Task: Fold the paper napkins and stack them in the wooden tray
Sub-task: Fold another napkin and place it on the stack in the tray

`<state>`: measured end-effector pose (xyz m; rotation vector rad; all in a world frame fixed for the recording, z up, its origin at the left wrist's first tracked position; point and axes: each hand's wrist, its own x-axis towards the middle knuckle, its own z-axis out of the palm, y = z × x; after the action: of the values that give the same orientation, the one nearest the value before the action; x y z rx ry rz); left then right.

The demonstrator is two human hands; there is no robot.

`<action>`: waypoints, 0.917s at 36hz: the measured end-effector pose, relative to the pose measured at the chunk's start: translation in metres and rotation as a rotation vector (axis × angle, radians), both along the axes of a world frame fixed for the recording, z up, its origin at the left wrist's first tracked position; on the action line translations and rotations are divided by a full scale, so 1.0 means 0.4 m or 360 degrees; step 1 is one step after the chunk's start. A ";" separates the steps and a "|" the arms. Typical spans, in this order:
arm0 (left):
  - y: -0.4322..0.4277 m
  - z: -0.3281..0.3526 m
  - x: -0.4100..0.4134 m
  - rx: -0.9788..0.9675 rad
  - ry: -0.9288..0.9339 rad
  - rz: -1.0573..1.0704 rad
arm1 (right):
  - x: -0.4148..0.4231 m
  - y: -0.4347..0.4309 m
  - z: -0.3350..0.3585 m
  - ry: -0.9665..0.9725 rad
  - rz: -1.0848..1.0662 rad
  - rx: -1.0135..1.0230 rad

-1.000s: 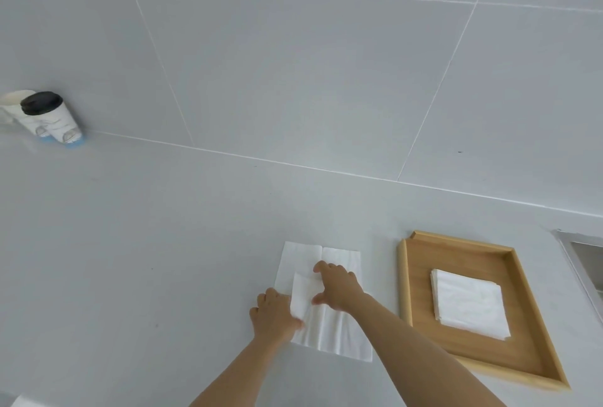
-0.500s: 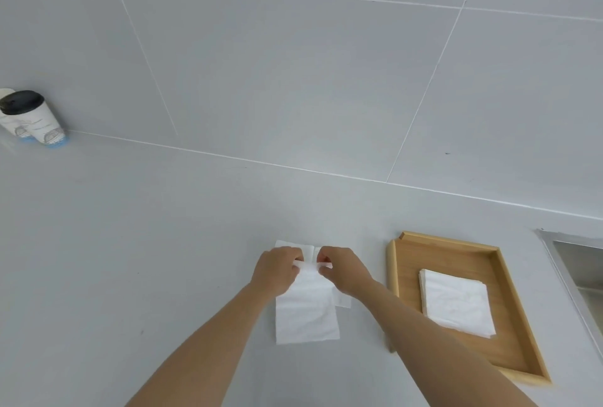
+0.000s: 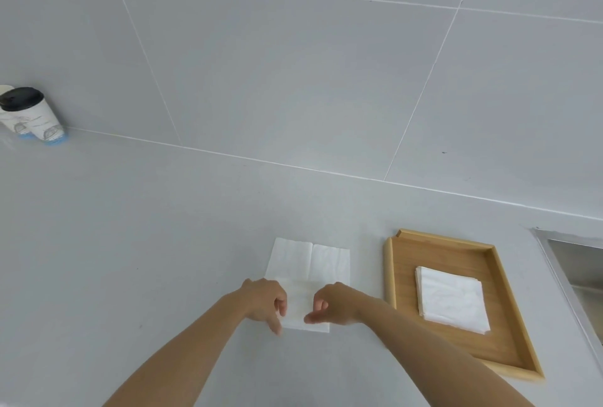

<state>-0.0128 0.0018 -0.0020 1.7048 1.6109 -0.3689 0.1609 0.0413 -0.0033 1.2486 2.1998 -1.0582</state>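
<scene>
A white paper napkin (image 3: 308, 263) lies spread on the grey counter, left of the wooden tray (image 3: 390, 276). A narrower folded piece of napkin (image 3: 300, 308) lies at its near end. My left hand (image 3: 266, 303) and my right hand (image 3: 334, 303) sit on either side of that folded piece. Both have their fingers curled, fingertips on its side edges and near corners. Whether the folded piece is a separate sheet I cannot tell. A neat stack of folded napkins (image 3: 452, 299) lies inside the tray.
Two paper cups (image 3: 36, 119), one with a black lid, stand at the far left against the tiled wall. A steel sink rim (image 3: 554, 272) borders the counter right of the tray.
Both hands have come from the napkin's far edge to its near end. The far half of the napkin now lies uncovered and flat.
</scene>
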 end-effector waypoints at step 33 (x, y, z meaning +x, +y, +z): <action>0.069 -0.033 0.044 0.0367 -0.0331 0.0912 | 0.014 0.043 -0.030 0.0425 -0.0916 0.0152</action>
<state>0.0050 0.0296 -0.0150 1.3018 1.9408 0.2753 0.1666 0.0586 -0.0155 1.9564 2.1439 -1.4111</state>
